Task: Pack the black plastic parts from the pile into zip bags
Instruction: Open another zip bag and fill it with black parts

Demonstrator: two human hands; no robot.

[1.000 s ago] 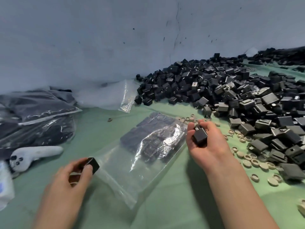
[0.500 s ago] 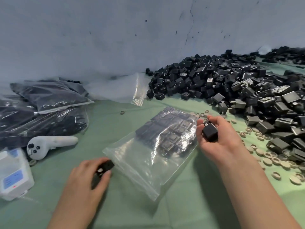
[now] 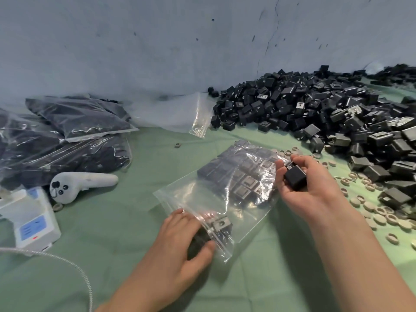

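Filled bags (image 3: 74,122) lie stacked at left (decent headway), yet the pile (image 3: 326,113) on the worktop (image 3: 126,224) looks huge. The left hand (image 3: 186,239) pinches a second part (image 3: 221,224) inside the mouth of the half-full zip bag (image 3: 225,190); the right hand (image 3: 313,194) pinches a black part (image 3: 295,178).

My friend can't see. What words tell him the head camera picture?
A person's left hand holds a black part in the mouth of a clear zip bag on a green table, while the right hand holds a second part. A pile of black parts lies to the right, filled bags to the left.
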